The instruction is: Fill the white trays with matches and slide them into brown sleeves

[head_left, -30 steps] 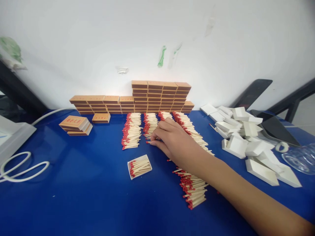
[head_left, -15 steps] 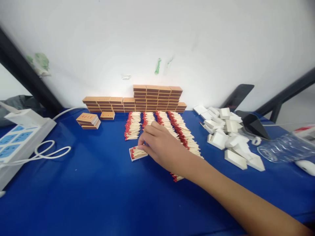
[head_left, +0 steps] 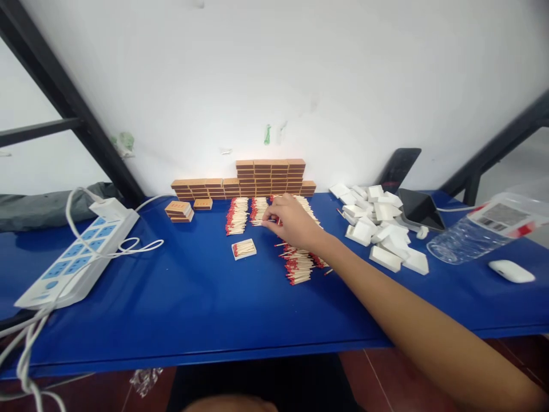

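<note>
My right hand point(head_left: 294, 222) is over the rows of matches, its thumb and forefinger pinched together. A red match head shows by the fingers, but whether they hold it I cannot tell. Red-headed matches point(head_left: 237, 216) lie in several rows, and the hand and forearm hide part of them. A white matchbox tray point(head_left: 254, 252), apart from the hand, lies to its left at the front with matches point(head_left: 244, 248) inside. At the bottom edge a blurred skin-coloured shape, seemingly my left hand point(head_left: 231, 404), is cut off, with no fingers visible.
Brown matchboxes point(head_left: 270, 178) are stacked along the wall, with a few more point(head_left: 179, 210) at the left. White empty trays point(head_left: 381, 214) are heaped right, before a black dustpan point(head_left: 422, 209). A plastic bottle point(head_left: 467, 234), white mouse point(head_left: 512, 271) and power strip point(head_left: 81, 260) flank the blue table point(head_left: 206, 320).
My right hand has left the matchbox tray and moved right to the match rows. The tray with its matches is now uncovered. The view has tilted, showing the table's front edge.
</note>
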`<state>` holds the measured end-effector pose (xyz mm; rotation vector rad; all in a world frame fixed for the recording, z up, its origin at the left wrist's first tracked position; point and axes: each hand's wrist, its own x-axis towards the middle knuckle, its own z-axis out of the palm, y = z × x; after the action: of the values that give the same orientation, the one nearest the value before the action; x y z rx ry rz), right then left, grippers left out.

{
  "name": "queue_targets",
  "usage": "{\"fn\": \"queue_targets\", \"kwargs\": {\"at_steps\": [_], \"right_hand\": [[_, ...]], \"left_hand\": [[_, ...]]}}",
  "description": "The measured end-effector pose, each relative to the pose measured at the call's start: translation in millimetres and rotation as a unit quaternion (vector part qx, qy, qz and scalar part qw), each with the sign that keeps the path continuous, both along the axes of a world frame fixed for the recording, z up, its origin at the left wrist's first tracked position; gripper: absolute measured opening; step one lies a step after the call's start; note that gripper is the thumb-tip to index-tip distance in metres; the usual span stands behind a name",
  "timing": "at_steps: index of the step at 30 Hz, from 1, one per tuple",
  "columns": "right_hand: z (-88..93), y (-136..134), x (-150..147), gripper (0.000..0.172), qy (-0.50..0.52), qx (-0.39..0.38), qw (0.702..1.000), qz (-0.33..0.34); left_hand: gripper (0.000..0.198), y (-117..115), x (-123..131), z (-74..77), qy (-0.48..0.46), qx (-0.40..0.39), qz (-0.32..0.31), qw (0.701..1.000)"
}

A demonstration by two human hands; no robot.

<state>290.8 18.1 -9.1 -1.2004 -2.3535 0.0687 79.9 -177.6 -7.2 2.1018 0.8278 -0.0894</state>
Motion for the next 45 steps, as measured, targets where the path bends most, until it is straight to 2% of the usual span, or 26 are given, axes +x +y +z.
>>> {"fn": "queue_targets", "kwargs": {"at_steps": [4,5,6,8,11,13,15,20,29,32,37,42,45], "right_hand": [[-7.2,2.2,-6.1,0.009,-0.041,-0.011,0.999,0.011],[-8.3,2.0,-8.6,0.008,-0.053,-0.009,0.998,0.014],[-9.1,1.8,-10.7,0.008,-0.064,-0.007,0.998,0.014],[-9.9,1.9,-13.1,0.009,-0.070,-0.004,0.998,0.005],[-10.2,3.5,-11.6,0.010,-0.064,-0.008,0.998,-0.007],[-10.6,4.6,-9.0,0.007,-0.062,-0.015,0.998,-0.001],[-11.3,5.0,-7.1,0.005,-0.061,-0.016,0.998,0.005],[-13.7,4.0,-8.2,0.008,-0.059,0.012,0.998,0.004],[-16.3,1.6,-8.9,0.011,-0.075,0.003,0.997,0.014],[-16.3,-2.0,-6.9,0.014,-0.097,0.004,0.995,0.017],[-9.0,-7.8,-4.0,0.017,-0.120,-0.013,0.992,0.023],[6.6,-27.0,-6.7,0.019,-0.026,-0.014,0.998,0.056],[7.4,-39.3,-15.7,0.019,-0.022,0.000,0.996,0.089]], "left_hand": [[0.035,61.8,-31.6,32.0,0.002,0.091,0.054,0.994],[0.038,80.4,-37.3,37.1,0.008,0.133,0.087,0.987],[0.042,98.7,-41.5,39.6,0.022,0.216,0.131,0.967],[0.048,130.4,-45.2,36.3,0.044,0.313,0.159,0.935],[0.057,156.6,-44.7,19.0,0.060,0.363,0.132,0.921],[0.059,160.2,-44.6,9.1,0.061,0.365,0.125,0.920],[0.058,157.9,-46.5,5.4,0.053,0.357,0.133,0.923],[0.052,153.3,-55.4,9.0,0.015,0.320,0.156,0.934],[0.038,159.1,-60.9,2.6,-0.014,0.305,0.144,0.941],[0.038,159.2,-60.4,2.0,-0.017,0.303,0.143,0.942],[0.042,162.8,-60.8,-1.9,-0.026,0.319,0.140,0.937],[0.040,162.7,-60.9,-4.2,-0.039,0.333,0.137,0.932],[0.039,161.3,-60.0,-3.9,-0.050,0.341,0.134,0.929]]}}
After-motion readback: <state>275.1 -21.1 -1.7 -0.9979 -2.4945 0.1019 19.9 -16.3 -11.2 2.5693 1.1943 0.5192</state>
